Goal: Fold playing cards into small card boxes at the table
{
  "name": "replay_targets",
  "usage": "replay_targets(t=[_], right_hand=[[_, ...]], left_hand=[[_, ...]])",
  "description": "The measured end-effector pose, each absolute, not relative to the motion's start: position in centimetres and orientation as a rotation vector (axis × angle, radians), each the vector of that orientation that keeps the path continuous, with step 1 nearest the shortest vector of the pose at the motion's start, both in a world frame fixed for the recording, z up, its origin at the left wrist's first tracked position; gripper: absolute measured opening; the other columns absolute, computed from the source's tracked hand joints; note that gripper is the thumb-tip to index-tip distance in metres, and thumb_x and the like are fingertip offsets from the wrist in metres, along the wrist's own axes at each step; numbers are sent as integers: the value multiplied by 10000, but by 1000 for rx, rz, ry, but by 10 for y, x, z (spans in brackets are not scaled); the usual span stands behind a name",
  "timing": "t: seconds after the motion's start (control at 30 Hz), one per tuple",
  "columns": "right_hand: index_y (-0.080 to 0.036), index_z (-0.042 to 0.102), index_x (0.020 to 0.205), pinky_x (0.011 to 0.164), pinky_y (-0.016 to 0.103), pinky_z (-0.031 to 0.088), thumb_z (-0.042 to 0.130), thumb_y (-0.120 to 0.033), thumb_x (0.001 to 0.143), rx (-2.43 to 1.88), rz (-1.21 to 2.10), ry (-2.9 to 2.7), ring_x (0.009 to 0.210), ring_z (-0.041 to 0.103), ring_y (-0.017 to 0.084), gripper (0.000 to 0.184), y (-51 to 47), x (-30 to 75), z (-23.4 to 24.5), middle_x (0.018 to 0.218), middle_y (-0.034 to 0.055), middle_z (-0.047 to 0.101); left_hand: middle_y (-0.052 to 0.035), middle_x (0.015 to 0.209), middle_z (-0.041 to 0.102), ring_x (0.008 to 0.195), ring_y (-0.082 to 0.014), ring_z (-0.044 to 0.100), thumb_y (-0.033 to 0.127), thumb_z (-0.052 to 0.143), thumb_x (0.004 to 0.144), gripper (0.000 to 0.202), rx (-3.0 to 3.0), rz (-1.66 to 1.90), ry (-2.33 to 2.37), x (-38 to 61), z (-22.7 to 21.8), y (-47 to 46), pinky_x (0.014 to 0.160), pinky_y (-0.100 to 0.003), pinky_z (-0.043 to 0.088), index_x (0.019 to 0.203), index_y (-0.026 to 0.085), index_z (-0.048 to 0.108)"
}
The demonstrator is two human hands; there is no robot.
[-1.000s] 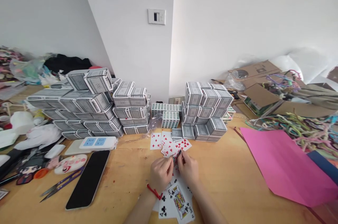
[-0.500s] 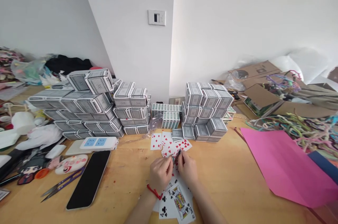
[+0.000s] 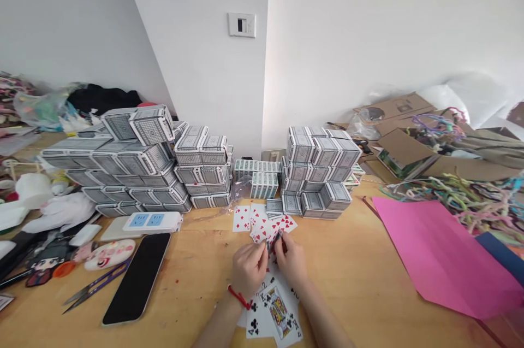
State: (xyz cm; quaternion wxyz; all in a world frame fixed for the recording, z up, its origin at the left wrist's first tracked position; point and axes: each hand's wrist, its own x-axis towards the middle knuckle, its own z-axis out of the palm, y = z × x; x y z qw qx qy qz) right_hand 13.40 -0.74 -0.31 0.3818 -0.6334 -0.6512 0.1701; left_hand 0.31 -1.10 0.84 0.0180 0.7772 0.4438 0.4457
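Observation:
My left hand (image 3: pixel 249 269), with a red string at the wrist, and my right hand (image 3: pixel 292 261) meet over the wooden table (image 3: pixel 360 277), fingers pinched together on a small stack of playing cards (image 3: pixel 275 241) held between them. Red-suit cards (image 3: pixel 262 222) lie face up in a fan just beyond my fingers. Black-suit cards, a king of clubs among them (image 3: pixel 276 312), lie face up under my wrists.
Stacks of boxed card decks stand at the left (image 3: pixel 135 165) and at the centre right (image 3: pixel 319 176). A black phone (image 3: pixel 137 277), scissors (image 3: pixel 92 287) and a power strip (image 3: pixel 153 221) lie at the left. A pink paper sheet (image 3: pixel 438 255) and cardboard boxes (image 3: pixel 405 143) are on the right.

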Motion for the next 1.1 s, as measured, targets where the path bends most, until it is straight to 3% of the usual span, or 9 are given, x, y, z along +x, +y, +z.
replay_targets(t=[1.1], right_hand=[[-199, 458, 665, 417, 203, 279, 362, -282, 797, -1619, 561, -1586, 408, 443, 119, 184, -7, 128, -7, 465, -31, 479]], left_hand=[[-29, 539, 592, 519, -129, 575, 148, 438, 818, 179, 2387, 1381, 1438, 1, 11, -10, 519, -234, 425, 776, 151, 613]])
